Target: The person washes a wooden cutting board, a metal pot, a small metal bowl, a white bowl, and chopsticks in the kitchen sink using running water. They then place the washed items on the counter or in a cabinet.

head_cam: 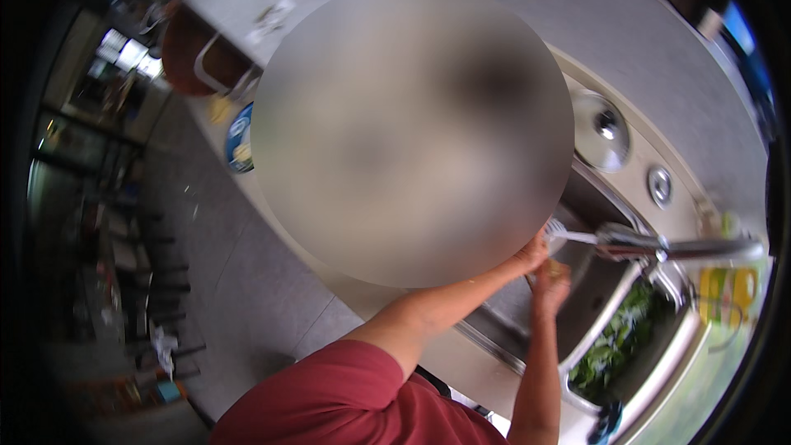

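Observation:
Over the left basin of a stainless steel double sink, my left hand reaches in beside the edge of a large blurred oval that hides part of it. Just below it is my right hand, fingers curled, with a small yellowish-brown patch at the fingers; whether it is a held thing is unclear. The two hands are close together. A metal faucet points at them from the right, and water runs from its spout towards my left hand. Leafy greens lie in the other basin.
Behind the sink lie a large glass pot lid and a small round metal piece. A yellow bottle stands beyond the faucet. A blue dish sits at the counter's left edge, partly under the blur. A dark cloth hangs near the greens.

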A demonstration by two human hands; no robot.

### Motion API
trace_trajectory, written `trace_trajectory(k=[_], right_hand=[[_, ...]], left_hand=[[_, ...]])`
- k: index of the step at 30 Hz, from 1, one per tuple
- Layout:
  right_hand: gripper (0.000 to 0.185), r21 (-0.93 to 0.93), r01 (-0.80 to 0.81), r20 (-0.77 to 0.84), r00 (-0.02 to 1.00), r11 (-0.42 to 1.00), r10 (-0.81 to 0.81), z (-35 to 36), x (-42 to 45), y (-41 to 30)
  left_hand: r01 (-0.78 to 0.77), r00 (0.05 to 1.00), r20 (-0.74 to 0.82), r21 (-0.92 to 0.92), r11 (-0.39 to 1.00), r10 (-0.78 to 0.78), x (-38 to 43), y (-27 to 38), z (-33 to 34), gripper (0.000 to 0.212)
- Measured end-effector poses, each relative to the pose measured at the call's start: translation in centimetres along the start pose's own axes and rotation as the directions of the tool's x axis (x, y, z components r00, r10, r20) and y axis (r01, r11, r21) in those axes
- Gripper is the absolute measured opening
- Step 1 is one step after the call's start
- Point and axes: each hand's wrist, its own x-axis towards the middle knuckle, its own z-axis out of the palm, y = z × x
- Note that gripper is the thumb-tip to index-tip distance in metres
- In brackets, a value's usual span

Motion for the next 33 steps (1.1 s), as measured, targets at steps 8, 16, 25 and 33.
trace_trajectory(k=[8, 16, 25, 33], right_hand=[[0.023, -0.378, 0.352, 0.646, 0.763, 0.857, -0.028, -2.3, 4.4, 0.0], [0.014, -0.619, 0.677, 0.481, 0.728, 0.399, -0.489, 1.7, 5.4, 1.1], [0.011, -0.512, 0.557, 0.484, 0.816, 0.653, -0.317, 2.2, 6.3, -0.8], [0.018, 0.058, 0.375, 0.284, 0.882, 0.925, -0.376, -3.0, 4.8, -2.0]], left_hand=[[0.501, 0.854, 0.308, -0.265, 0.824, -0.42, -1.5, -1.9, 4.3, 0.062], [0.361, 0.906, 0.285, -0.13, 0.923, -0.314, -1.7, -1.9, 3.5, 0.059], [0.292, 0.952, 0.111, -0.058, 0.955, -0.285, -0.9, -2.1, 5.1, 0.053], [0.556, 0.827, 0.257, -0.51, 0.656, -0.501, 0.9, -3.9, 4.8, 0.04]])
